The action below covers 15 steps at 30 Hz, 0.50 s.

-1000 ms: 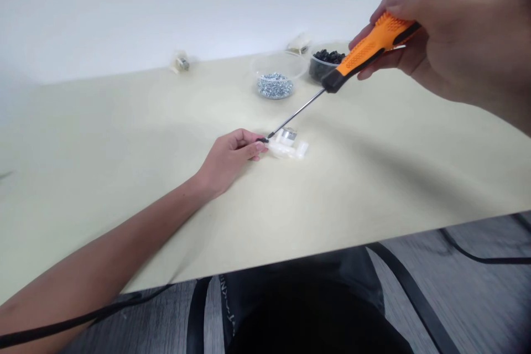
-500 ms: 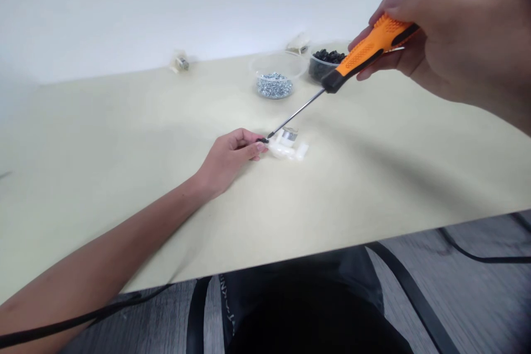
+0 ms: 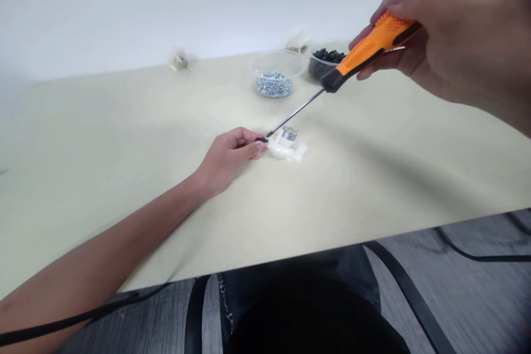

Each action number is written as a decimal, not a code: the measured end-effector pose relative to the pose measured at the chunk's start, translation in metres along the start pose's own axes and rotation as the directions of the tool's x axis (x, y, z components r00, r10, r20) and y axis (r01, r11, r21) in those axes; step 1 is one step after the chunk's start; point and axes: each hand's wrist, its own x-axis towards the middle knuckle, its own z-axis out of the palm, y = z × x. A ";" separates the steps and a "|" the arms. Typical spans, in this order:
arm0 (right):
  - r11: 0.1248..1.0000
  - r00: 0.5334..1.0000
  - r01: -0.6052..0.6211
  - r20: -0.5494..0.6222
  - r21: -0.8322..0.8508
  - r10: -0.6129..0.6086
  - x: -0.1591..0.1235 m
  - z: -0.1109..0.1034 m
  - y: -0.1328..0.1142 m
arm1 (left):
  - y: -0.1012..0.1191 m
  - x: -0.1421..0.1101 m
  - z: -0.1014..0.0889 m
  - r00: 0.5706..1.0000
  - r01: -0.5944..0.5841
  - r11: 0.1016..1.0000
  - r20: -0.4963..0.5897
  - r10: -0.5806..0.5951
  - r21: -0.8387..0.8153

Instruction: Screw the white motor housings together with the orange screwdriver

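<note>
A small black part (image 3: 261, 139), too small to identify further, is pinched between the fingertips (image 3: 259, 146) of the left hand (image 3: 227, 161), close above the desk and just beside a white plastic part (image 3: 282, 149). The white plastic part lies on the desk with a small metal piece (image 3: 289, 134) set at its top, and the left fingers appear to touch its near end. The tip of a screwdriver (image 3: 365, 53) meets or nearly meets the small black part; at this size, it cannot be told whether they touch. The thin steel shaft (image 3: 296, 113) of the screwdriver slopes up and away to an orange-and-black handle, around which the fingers of the right hand (image 3: 440, 27) are closed, raised well above the desk at the upper right. The left forearm (image 3: 124, 232) lies along the desk from the lower left. Farther back on the desk (image 3: 124, 133), a clear bowl of silver screws (image 3: 274, 85) stands just beside a bowl of small black parts (image 3: 326, 64), with a small packet (image 3: 297, 43) behind them and another small packet (image 3: 179, 61) well to the left. Below the desk edge are the person's dark clothing (image 3: 298, 310) and a black cable (image 3: 481, 258) on the gray floor (image 3: 477, 232).
</note>
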 end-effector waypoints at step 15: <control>0.996 0.995 -0.091 -0.051 -0.023 0.089 -0.004 0.007 -0.010 | 0.000 0.000 0.001 1.000 -0.005 1.000 -0.001 0.005 0.024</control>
